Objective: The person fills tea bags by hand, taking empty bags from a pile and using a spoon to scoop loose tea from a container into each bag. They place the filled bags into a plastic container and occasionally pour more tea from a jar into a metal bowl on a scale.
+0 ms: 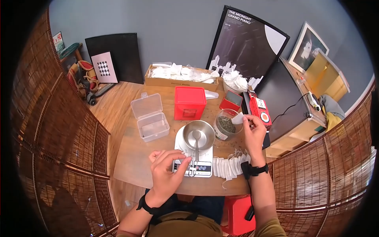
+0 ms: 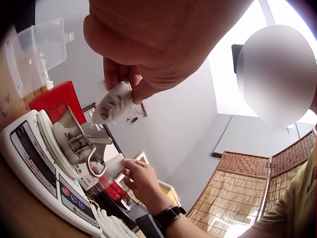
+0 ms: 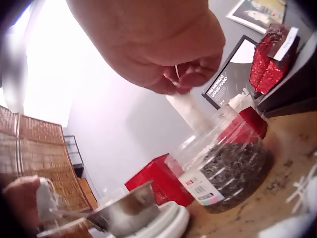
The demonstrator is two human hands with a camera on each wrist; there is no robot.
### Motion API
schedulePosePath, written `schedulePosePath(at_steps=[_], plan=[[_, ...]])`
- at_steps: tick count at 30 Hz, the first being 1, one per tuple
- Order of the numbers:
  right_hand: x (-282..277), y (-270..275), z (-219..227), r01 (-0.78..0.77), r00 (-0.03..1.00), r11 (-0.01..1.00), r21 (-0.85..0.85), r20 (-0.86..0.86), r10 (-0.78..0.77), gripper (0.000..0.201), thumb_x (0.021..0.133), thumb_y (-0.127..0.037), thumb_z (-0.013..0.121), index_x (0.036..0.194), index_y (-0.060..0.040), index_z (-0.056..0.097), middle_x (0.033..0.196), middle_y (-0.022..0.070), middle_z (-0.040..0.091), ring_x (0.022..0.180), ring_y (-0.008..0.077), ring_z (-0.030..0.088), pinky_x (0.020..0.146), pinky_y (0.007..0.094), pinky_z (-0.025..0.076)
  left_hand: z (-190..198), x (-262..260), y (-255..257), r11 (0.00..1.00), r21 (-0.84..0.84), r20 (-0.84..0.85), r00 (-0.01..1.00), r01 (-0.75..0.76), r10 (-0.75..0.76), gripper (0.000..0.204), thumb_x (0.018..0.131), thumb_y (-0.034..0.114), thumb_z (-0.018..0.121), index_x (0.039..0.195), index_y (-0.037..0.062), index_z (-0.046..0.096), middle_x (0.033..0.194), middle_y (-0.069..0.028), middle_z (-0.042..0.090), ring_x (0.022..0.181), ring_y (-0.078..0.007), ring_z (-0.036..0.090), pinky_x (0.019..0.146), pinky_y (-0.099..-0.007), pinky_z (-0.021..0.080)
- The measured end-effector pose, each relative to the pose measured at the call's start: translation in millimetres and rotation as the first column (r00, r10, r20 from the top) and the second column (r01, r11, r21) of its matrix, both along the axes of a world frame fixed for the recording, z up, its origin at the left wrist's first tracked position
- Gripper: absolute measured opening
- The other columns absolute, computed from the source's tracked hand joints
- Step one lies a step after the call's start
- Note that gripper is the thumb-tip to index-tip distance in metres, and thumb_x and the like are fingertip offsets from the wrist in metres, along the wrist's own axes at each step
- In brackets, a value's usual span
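Observation:
My left hand (image 1: pixel 167 172) pinches a small filled white bag (image 2: pixel 115 103) between thumb and fingers, above the near side of a white scale (image 1: pixel 203 169). On the scale stands a steel bowl (image 1: pixel 205 136) with a spoon (image 1: pixel 196 146) in it. My right hand (image 1: pixel 255 132) pinches a white bag (image 1: pixel 238 118) at the rim of a clear jar (image 3: pixel 225 173) of dark dried leaves (image 3: pixel 237 161). Whether that bag holds anything, I cannot tell. Several white bags with strings (image 1: pixel 227 168) lie in a row right of the scale.
An open clear plastic box (image 1: pixel 153 126) stands left of the scale. Behind the bowl is a red tin (image 1: pixel 190 103), and a smaller red tin (image 1: pixel 231 101) stands behind the jar. A cardboard box of white bags (image 1: pixel 181 82) lines the table's back edge.

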State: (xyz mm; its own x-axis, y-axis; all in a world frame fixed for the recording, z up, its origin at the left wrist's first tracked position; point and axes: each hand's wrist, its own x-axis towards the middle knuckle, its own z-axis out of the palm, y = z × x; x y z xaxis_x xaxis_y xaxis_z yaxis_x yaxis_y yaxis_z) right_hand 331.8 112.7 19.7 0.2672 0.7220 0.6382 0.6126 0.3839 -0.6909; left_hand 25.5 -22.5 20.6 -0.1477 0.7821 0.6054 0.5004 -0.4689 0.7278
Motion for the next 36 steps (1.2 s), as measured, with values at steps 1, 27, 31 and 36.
schedulePosePath(at_steps=[1, 27, 31, 36], plan=[[8.5, 1.3, -1.9, -0.036, 0.999, 0.986, -0.160, -0.023, 0.032, 0.013, 0.101, -0.009, 0.076, 0.103, 0.0035, 0.079, 0.091, 0.0048, 0.074, 0.070, 0.0073, 0.059, 0.063, 0.0258, 0.046, -1.0, -0.1, -1.3, 1.000, 0.000, -0.002, 1.000, 0.001, -0.001, 0.016, 0.084, 0.007, 0.092, 0.091, 0.0068, 0.078, 0.095, -0.0062, 0.080, 0.088, -0.0206, 0.073, 0.093, -0.0372, 0.040], [57.1, -178.0, -58.8, 0.038, 0.912, 0.957, -0.289, 0.402, 0.085, 0.012, 0.084, 0.002, 0.077, 0.096, -0.0004, 0.074, 0.116, 0.0159, 0.078, 0.118, 0.0373, 0.072, 0.100, 0.0468, 0.056, -12.6, 67.8, -32.0, 0.908, -0.056, 0.146, 0.903, 0.415, -0.404, 0.021, 0.080, 0.000, 0.092, 0.093, 0.0009, 0.076, 0.097, -0.0141, 0.079, 0.086, -0.0289, 0.075, 0.082, -0.0377, 0.057], [37.4, -191.9, -39.9, 0.068, 0.956, 0.962, -0.266, 0.293, 0.014, 0.012, 0.086, 0.003, 0.078, 0.097, 0.0004, 0.074, 0.112, 0.0159, 0.078, 0.115, 0.0358, 0.072, 0.096, 0.0430, 0.057, -31.6, 78.0, -36.7, 0.869, -0.049, 0.130, 0.866, 0.492, -0.483, 0.021, 0.082, 0.001, 0.092, 0.097, -0.0001, 0.077, 0.098, -0.0150, 0.078, 0.087, -0.0299, 0.075, 0.077, -0.0378, 0.058], [3.3, -211.4, -37.1, -0.346, 0.934, 0.862, -0.370, -0.050, 0.354, 0.015, 0.094, 0.004, 0.077, 0.109, 0.0010, 0.077, 0.109, 0.0157, 0.078, 0.101, 0.0287, 0.076, 0.089, 0.0362, 0.060, -49.9, 86.1, -35.9, 0.823, -0.078, 0.064, 0.826, 0.563, -0.560, 0.020, 0.086, 0.000, 0.088, 0.102, -0.0002, 0.077, 0.103, -0.0143, 0.077, 0.090, -0.0318, 0.073, 0.078, -0.0391, 0.058]])
